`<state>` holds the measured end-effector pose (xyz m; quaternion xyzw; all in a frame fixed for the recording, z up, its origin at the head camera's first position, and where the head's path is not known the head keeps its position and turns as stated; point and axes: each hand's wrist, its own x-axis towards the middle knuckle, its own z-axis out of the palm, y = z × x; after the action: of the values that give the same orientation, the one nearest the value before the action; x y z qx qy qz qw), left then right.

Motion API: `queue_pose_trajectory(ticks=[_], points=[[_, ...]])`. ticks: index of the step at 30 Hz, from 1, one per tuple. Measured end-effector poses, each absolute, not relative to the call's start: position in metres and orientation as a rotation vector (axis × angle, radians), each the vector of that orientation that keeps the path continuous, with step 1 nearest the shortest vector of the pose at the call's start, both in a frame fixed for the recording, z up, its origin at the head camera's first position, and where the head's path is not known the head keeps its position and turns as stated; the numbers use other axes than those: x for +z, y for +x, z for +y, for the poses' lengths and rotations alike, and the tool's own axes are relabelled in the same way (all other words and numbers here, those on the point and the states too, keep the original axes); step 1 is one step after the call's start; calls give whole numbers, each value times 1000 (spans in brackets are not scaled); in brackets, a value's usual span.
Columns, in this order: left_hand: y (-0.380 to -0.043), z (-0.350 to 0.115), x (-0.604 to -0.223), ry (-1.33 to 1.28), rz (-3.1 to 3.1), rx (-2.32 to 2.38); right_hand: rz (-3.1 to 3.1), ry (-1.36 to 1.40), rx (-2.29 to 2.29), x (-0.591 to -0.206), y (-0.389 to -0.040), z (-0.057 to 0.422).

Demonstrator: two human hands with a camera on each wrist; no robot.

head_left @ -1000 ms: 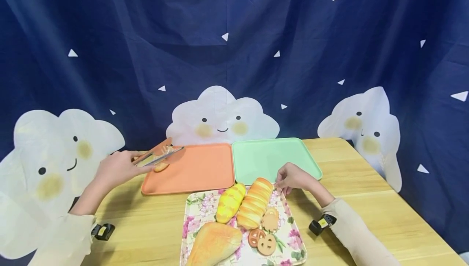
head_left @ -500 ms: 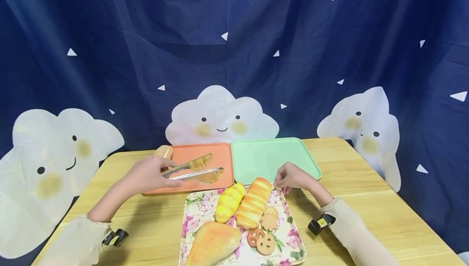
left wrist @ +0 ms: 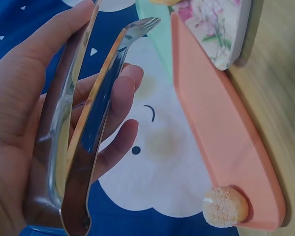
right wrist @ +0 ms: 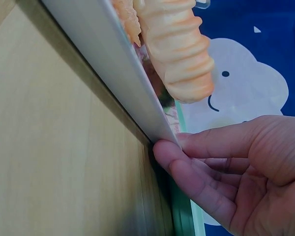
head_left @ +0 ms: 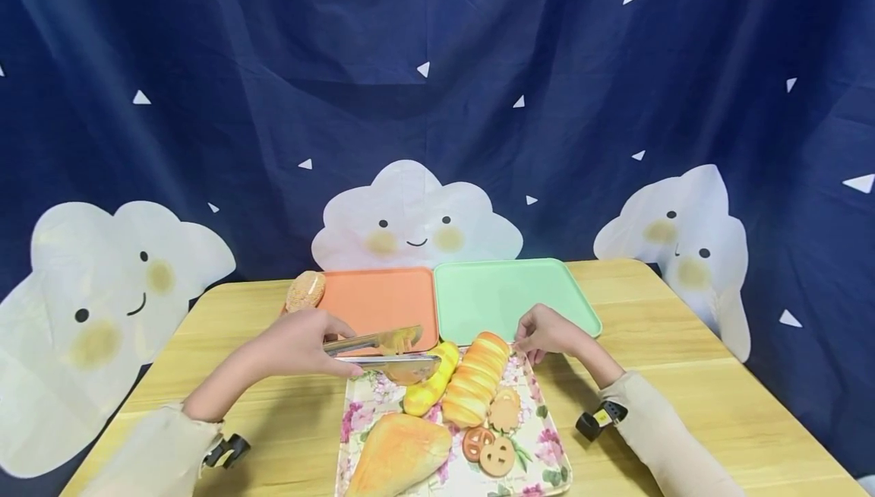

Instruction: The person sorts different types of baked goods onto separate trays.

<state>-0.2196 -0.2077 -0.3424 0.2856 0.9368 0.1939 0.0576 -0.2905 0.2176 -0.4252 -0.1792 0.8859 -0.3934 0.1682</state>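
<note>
My left hand (head_left: 301,345) grips metal tongs (left wrist: 105,86), their two arms apart and nothing between the tips. In the head view the tong tips overlap a yellow bread roll (head_left: 437,387) on the floral tray (head_left: 550,447). My right hand (head_left: 550,330) pinches that tray's far right corner between thumb and fingers, as the right wrist view shows. A long ridged bread roll (head_left: 476,381) lies beside the yellow one, close to this hand. A round sesame bun (left wrist: 225,206) sits at the far left corner of the orange tray (head_left: 376,299).
Nearer on the floral tray are a large tapered bread (head_left: 402,451) and several cookies (head_left: 497,457). A green tray (head_left: 509,295) stands right of the orange one. Behind the wooden table (head_left: 690,375) hangs a dark blue curtain (head_left: 547,41) with cloud faces.
The sesame bun, earlier between the tongs, now rests on the orange tray. My left hand has carried the tongs right and nearer, over the floral tray. The right hand stays put.
</note>
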Motion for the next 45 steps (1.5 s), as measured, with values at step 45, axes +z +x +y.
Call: queue_pose_trajectory(ticks=[45], points=[[-226, -207, -370, 1140, 2793, 574, 2510, -526, -1126, -425, -290, 219]])
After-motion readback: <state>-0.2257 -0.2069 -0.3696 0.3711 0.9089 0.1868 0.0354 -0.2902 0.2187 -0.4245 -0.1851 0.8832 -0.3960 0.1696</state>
